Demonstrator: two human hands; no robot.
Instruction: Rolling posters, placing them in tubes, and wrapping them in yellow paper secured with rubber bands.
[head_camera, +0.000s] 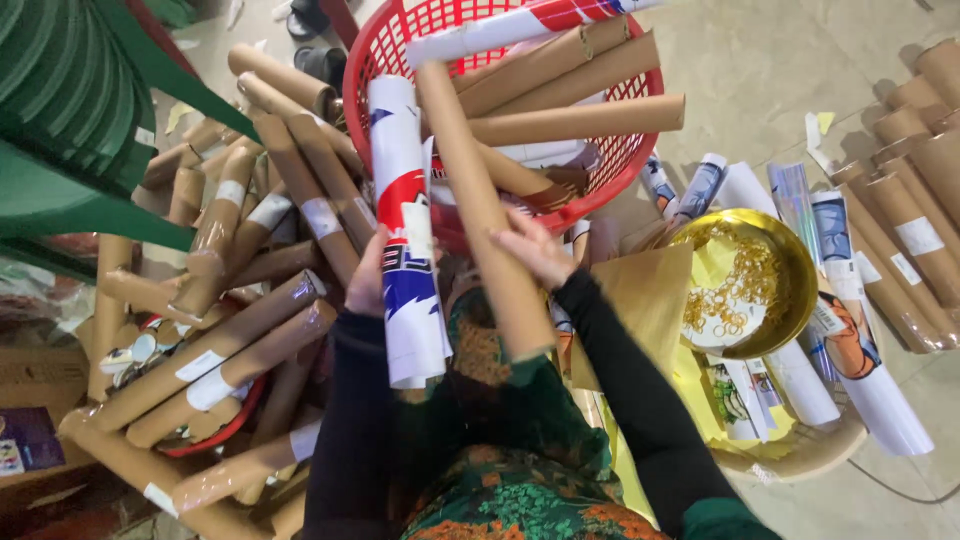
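The fingers of the right hand (535, 250) are curled shut around a long brown cardboard tube (478, 205), gripping it at about two thirds of the way down its length. The tube's long axis runs from roughly 11 o'clock, where its top end leans against the rim of the red basket (360, 60), down to 5 o'clock, where its open lower end hangs over the person's lap. The left hand (368, 278) sits just beside it at 9 o'clock, fingers wrapped closed around a rolled poster (405, 230) printed in white, blue and red; that roll stands nearly parallel to the tube, close by it. Both hands are near level, with the right one the only hand on the tube.

Outward from there, the red basket at 12 o'clock holds more brown tubes lying crosswise. At 9 o'clock a heap of taped brown tubes (230, 340) covers the floor. At 3 o'clock a gold bowl (800, 270) holds small yellow rings, with more rolled posters (850, 350) lying around it and further brown tubes well apart beyond.
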